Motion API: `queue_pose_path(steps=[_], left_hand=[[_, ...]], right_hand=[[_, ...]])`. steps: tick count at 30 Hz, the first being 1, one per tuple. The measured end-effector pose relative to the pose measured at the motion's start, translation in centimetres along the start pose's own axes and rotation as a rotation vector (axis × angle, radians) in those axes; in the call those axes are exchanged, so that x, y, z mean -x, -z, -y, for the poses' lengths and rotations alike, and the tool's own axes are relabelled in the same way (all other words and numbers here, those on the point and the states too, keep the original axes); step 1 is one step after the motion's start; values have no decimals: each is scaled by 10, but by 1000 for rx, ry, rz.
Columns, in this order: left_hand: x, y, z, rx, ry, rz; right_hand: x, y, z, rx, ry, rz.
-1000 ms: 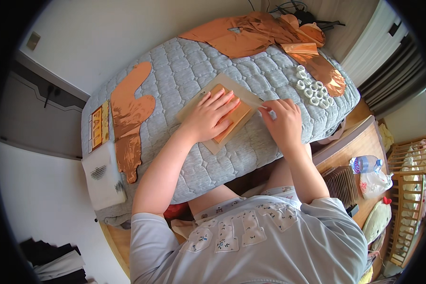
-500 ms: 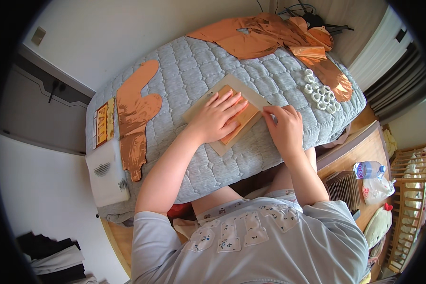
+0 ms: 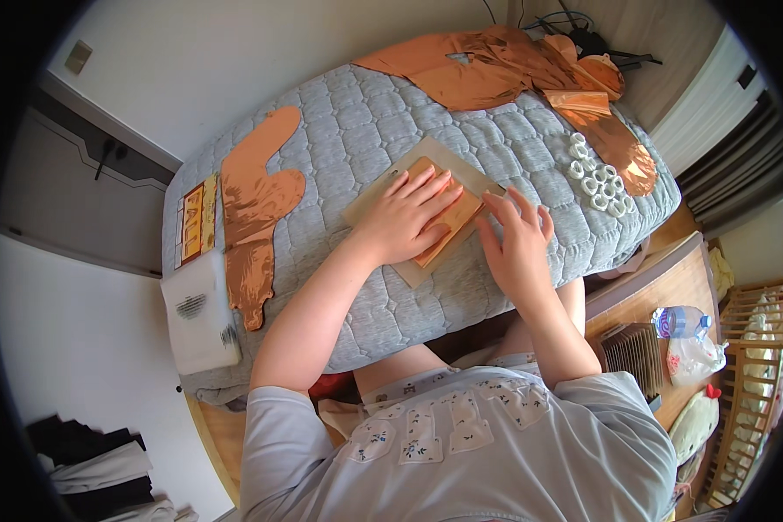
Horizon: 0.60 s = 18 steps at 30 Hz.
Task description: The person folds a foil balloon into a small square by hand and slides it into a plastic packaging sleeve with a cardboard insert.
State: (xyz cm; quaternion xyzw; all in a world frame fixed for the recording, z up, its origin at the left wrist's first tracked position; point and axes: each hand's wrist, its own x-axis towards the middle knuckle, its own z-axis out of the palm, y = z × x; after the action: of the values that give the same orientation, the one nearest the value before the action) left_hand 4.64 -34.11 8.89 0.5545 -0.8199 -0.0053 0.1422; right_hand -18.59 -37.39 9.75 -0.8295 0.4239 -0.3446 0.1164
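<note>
A folded copper-coloured foil sheet (image 3: 445, 228) lies on a flat beige sheet (image 3: 419, 276) on the bed. My left hand (image 3: 406, 217) rests flat across the foil with its fingers extended. By the right end of the foil, my right hand (image 3: 519, 239) has its fingers apart and slightly bent. The index fingertip is at the corner of the beige sheet; whether it touches is hard to tell. Further left lies an unfolded copper foil balloon (image 3: 257, 204), flattened, with a curved shape.
More crumpled copper foil (image 3: 496, 74) covers the bed's far end. Several white ribbon rolls (image 3: 598, 181) sit at the right. On the left lie a printed card (image 3: 197, 222) and a translucent plastic bag (image 3: 198, 322). A plastic bottle (image 3: 683, 323) stands off the bed.
My right hand has opened from a pinch at the beige sheet's right corner, its fingers spreading. The left hand stays on the foil. The view has shifted slightly.
</note>
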Motion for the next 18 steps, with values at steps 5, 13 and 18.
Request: queue_pose_path(steps=[5, 13, 18], left_hand=[[-1, 1, -1, -19, -11, 2], [-1, 0, 2, -32, -18, 10], [-1, 0, 2, -48, -32, 15]], right_hand=[[15, 10, 8, 75, -18, 84], [15, 6, 4, 73, 15, 134], [5, 7, 0, -29, -6, 227]])
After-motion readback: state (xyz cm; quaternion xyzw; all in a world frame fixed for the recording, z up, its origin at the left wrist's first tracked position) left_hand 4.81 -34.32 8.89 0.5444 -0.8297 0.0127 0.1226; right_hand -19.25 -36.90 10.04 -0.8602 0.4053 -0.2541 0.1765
